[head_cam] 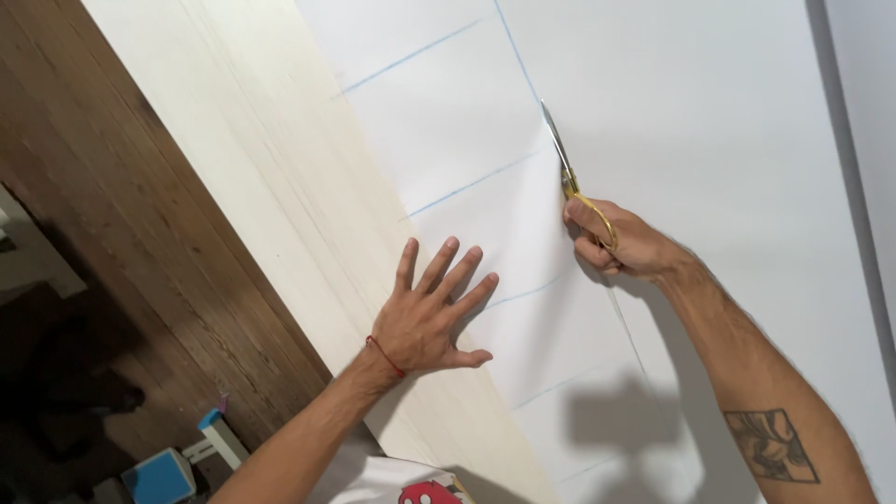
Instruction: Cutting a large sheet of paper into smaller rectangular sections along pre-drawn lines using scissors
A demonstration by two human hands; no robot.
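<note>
**Entry: white sheet under the scissors, cut running along a blue line**

- **Right hand** (pixel 611 241): right of centre of the frame, fingers closed through the gold handles of the scissors (pixel 571 173). Blades point toward the top of the frame, tips close together, resting on a long blue line (pixel 516 47) that runs up to the top edge.
- **Left hand** (pixel 431 313): centre of the frame, fingers spread wide, palm pressed flat, gripping nothing. It lies partly on the white sheet (pixel 672 121) and partly on the pale wooden tabletop (pixel 252 159). A red cord circles the wrist.
- **White sheet**: fills the upper right and centre, crossed by several shorter blue lines (pixel 471 184) slanting off the long one. Behind the right hand, toward the lower frame, a slit (pixel 627 327) already parts the sheet.
- **Surroundings**: dark wood floor (pixel 121 233) at left; a blue and white object (pixel 177 467) at lower left.

**Risks, as judged:**
1. Blades could wander off the long line, since it is thin and faint and the hand's shadow falls nearby.
2. The piece under the left hand could slide or buckle as the cut lengthens; the palm holds only one spot, well below the blade tips.
3. The sheet could tear or nick where the blades close fully at the tips.
4. The freed strip near the lower edge could sag off the table and drag the cut askew.
</note>
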